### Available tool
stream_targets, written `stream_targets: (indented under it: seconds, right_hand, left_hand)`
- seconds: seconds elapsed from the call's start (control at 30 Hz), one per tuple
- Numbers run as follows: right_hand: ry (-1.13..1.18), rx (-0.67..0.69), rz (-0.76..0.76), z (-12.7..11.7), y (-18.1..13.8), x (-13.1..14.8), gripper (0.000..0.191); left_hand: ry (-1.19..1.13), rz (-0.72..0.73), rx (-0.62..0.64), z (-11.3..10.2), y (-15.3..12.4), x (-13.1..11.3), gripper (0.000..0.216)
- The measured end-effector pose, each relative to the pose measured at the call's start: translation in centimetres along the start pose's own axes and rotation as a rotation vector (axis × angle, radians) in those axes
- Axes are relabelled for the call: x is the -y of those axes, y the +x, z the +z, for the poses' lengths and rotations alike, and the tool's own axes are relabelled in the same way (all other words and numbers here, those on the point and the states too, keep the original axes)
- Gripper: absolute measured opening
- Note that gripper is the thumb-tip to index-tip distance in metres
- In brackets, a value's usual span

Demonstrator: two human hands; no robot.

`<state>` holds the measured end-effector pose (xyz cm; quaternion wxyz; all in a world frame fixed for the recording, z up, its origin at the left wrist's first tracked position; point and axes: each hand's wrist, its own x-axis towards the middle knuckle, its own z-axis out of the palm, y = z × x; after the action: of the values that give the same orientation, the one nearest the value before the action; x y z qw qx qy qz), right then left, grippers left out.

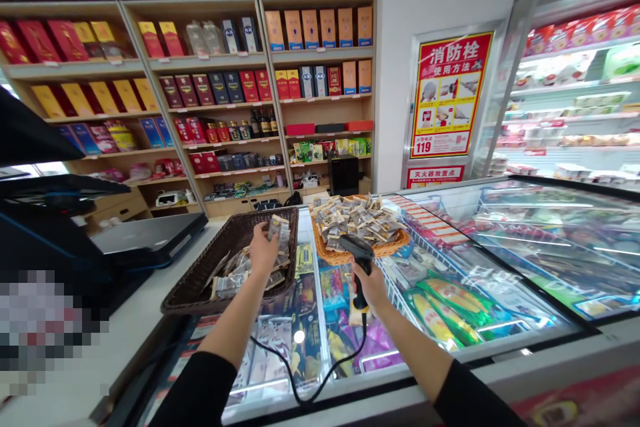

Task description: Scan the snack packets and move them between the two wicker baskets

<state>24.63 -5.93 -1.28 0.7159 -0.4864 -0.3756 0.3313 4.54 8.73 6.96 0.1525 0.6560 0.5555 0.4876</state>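
My left hand (263,250) is raised over a dark wicker basket (200,280) and pinches a small clear snack packet (279,228). Several similar packets lie in that basket. My right hand (369,285) grips the handle of a black corded barcode scanner (358,252), whose head points towards the packet. Just beyond the scanner stands an orange wicker basket (345,256) heaped with small packets. Both baskets rest on the glass lid of a chest freezer (450,320).
A black cash register (60,227) with its screen stands on the white counter at the left. Shelves of boxed goods (225,87) line the back wall. An open chiller (575,93) stands at the right, next to a red fire-hydrant poster (447,97).
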Motion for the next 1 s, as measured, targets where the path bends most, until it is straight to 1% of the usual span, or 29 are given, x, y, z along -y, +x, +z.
stream_targets:
  seconds: [0.07, 0.13, 0.17, 0.23, 0.3, 0.33, 0.37, 0.43, 0.5, 0.57, 0.63, 0.7, 0.77, 0.83, 0.87, 0.93, 1.0]
  right_hand:
    - [0.030, -0.044, -0.003, -0.3, 0.7, 0.2, 0.033]
    - [0.052, -0.094, -0.016, -0.4, 1.6, 0.5, 0.032]
    - [0.055, -0.117, -0.023, -0.5, 2.1, 0.7, 0.032]
    - [0.037, -0.139, -0.039, -1.0, 3.2, 0.8, 0.033]
    - [0.011, -0.142, -0.047, -1.7, 4.0, 0.8, 0.035]
    - [0.005, -0.150, -0.043, -2.1, 4.2, 0.6, 0.035]
    - [0.005, -0.159, -0.033, -2.5, 4.4, 0.4, 0.035]
    - [0.010, -0.175, -0.012, -3.1, 4.7, -0.1, 0.035]
    - [0.011, -0.175, -0.006, -3.3, 4.8, -0.6, 0.035]
    - [0.013, -0.166, -0.005, -3.3, 4.9, -0.9, 0.034]
    - [0.020, -0.163, -0.001, -3.1, 5.0, -0.9, 0.033]
    - [0.021, -0.162, -0.002, -2.9, 5.0, -0.6, 0.032]
    - [0.011, -0.172, -0.006, -2.8, 5.0, -0.2, 0.031]
    - [0.002, -0.178, -0.002, -2.7, 4.8, 0.2, 0.031]
    - [0.004, -0.173, 0.000, -2.6, 4.6, 0.4, 0.030]
    - [0.020, -0.147, 0.000, -2.5, 4.2, 0.6, 0.030]
    - [0.029, -0.114, -0.005, -2.3, 3.7, 0.7, 0.029]
  left_hand:
    - [0.212, 0.151, -0.055, -1.4, -0.4, -0.3, 0.044]
    - [0.296, 0.324, -0.066, -1.7, -0.9, -1.3, 0.045]
    - [0.304, 0.391, -0.035, -1.4, -1.0, -2.0, 0.043]
    - [0.300, 0.469, 0.119, 0.4, -1.1, -3.6, 0.039]
    - [0.278, 0.467, 0.302, 3.1, -0.8, -5.0, 0.036]
    - [0.252, 0.444, 0.366, 4.6, -0.6, -5.5, 0.036]
    - [0.217, 0.421, 0.405, 6.2, -0.3, -5.9, 0.037]
    - [0.151, 0.393, 0.438, 9.2, 0.3, -6.2, 0.040]
    - [0.128, 0.370, 0.459, 11.6, 0.9, -6.0, 0.048]
    - [0.156, 0.297, 0.487, 13.2, 1.5, -5.7, 0.056]
    - [0.193, 0.196, 0.509, 14.1, 1.9, -5.5, 0.055]
    - [0.218, 0.135, 0.513, 14.4, 2.3, -5.5, 0.045]
    - [0.198, 0.134, 0.492, 14.3, 2.6, -5.7, 0.033]
    - [0.109, 0.125, 0.458, 13.6, 2.9, -5.9, 0.022]
    - [0.033, 0.089, 0.445, 13.0, 3.0, -6.0, 0.017]
    - [-0.170, -0.055, 0.441, 11.4, 3.1, -5.7, 0.016]
    - [-0.384, -0.224, 0.474, 9.4, 3.0, -4.9, 0.022]
